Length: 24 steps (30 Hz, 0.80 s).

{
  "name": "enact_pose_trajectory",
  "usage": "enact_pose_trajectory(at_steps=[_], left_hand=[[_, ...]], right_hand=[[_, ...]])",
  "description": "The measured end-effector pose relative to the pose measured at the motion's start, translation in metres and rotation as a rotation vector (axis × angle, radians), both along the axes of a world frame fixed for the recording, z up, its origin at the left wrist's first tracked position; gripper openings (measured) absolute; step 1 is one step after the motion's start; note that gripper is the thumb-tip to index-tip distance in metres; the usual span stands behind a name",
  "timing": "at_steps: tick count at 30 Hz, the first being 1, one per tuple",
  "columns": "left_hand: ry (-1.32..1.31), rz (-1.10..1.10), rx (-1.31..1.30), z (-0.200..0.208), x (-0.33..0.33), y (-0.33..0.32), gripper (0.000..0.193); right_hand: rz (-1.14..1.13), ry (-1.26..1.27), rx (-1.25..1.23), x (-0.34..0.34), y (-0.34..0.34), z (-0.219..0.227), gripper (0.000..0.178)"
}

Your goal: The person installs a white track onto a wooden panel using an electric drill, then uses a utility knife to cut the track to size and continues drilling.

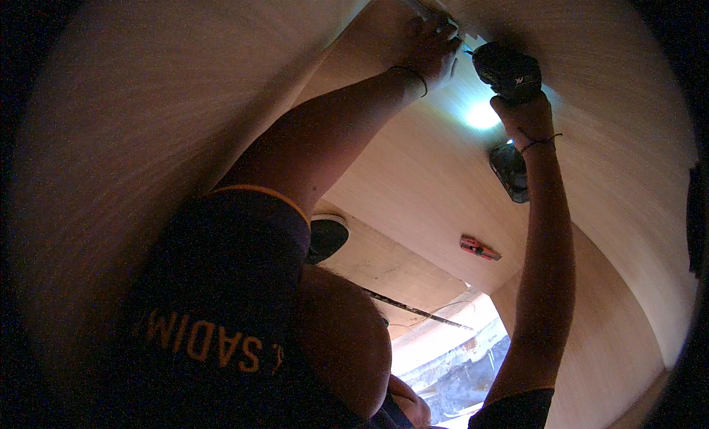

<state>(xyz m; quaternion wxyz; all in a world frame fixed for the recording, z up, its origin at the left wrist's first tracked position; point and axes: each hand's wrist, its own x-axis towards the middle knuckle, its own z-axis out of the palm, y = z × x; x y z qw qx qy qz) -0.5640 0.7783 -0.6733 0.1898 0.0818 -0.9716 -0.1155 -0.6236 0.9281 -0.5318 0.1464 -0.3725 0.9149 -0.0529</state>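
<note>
Wooden panels (413, 163) surround the right hand (530, 119), its grip round a drill (506, 69), and the left hand (433, 54), its grip indiscernible; orange lettering (214, 345) marks the shirt (210, 274).

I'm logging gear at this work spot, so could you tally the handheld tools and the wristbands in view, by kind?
Power drill, in the right hand: 1
Small red-and-black tool, lying on the wooden panel: 1
Dark wristbands, one on each wrist: 2
Total: 4
</note>
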Motion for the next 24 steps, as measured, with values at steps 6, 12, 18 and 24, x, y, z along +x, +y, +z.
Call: enact_pose_trajectory(at_steps=[6, 12, 18, 24], left_hand=[[0.151, 0.088, -0.042, -0.047, -0.011, -0.01, 0.043], [-0.012, -0.029, 0.029, -0.02, -0.006, 0.004, 0.042], [-0.024, -0.017, 0.047, -0.023, 0.0, -0.001, 0.04], [-0.006, -0.04, 0.017, -0.013, -0.003, -0.004, 0.04]], right_hand=[[0.074, 0.024, 0.027, 0.002, -0.014, -0.011, 0.029], [0.015, -0.055, 0.121, -0.013, -0.003, -0.002, 0.029], [0.026, -0.081, 0.136, -0.016, -0.009, -0.008, 0.03], [-0.032, -0.077, 0.155, -0.012, -0.012, 0.002, 0.03]])
